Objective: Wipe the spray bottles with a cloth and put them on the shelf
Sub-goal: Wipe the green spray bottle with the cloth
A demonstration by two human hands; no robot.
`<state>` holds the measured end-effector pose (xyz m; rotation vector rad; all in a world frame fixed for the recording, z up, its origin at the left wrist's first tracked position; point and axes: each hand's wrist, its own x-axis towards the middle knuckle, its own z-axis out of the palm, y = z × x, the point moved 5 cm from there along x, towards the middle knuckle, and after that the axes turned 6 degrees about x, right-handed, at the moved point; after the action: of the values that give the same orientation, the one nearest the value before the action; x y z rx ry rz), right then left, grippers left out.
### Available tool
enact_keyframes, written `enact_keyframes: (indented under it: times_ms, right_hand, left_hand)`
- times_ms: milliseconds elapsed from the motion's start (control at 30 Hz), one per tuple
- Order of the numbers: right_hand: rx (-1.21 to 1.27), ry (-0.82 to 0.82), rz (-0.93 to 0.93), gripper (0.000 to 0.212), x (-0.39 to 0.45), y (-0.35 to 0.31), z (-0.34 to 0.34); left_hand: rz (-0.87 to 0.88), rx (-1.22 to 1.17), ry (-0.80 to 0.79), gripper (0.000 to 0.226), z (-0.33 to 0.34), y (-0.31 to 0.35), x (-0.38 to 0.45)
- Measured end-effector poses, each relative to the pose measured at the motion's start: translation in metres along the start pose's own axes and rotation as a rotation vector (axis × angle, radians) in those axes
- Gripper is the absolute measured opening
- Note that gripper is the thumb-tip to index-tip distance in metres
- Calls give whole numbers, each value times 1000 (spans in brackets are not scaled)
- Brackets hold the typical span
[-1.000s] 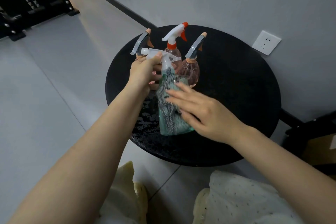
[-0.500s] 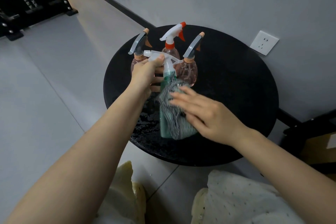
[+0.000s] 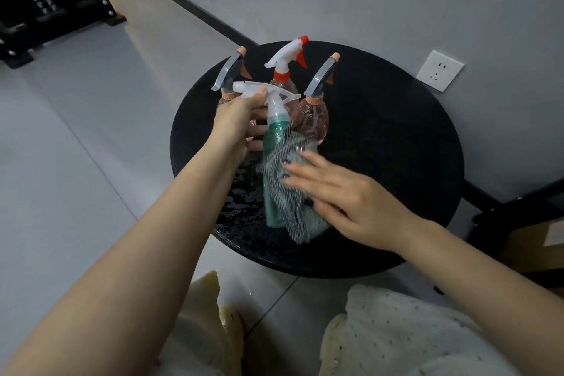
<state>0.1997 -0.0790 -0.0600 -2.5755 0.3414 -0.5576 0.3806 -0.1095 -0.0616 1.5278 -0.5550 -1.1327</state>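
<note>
A green spray bottle (image 3: 272, 143) with a white trigger head stands on the round black table (image 3: 381, 143). My left hand (image 3: 238, 122) grips it at the neck and trigger. A grey striped cloth (image 3: 288, 189) lies against the bottle's right side, and my right hand (image 3: 338, 195) presses it there with straight fingers. Behind stand three pinkish bottles: one with a grey head at the left (image 3: 229, 75), one with a white and red head in the middle (image 3: 287, 59), one with a grey head at the right (image 3: 314, 113).
Water drops wet the table's front left part (image 3: 244, 207). The table stands close to a grey wall with a white socket (image 3: 439, 70). A black rack (image 3: 45, 0) stands on the floor at the far left. A dark frame and a cardboard box (image 3: 537, 241) are at the right.
My right hand has slid the cloth down and to the right along the green bottle, uncovering its upper part. My left hand keeps its grip on the trigger head.
</note>
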Motion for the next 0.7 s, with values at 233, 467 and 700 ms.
enact_keyframes:
  times_ms: [233, 467, 700]
  right_hand:
    - [-164, -115, -142, 40, -21, -2, 8]
    - [80, -10, 173, 46, 8, 17, 3]
    - [531, 164, 527, 50, 24, 31, 6]
  left_hand:
    - [9, 35, 18, 21, 0, -1, 1]
    - [21, 27, -10, 20, 7, -6, -1]
    - [-8, -61, -30, 18, 6, -5, 2]
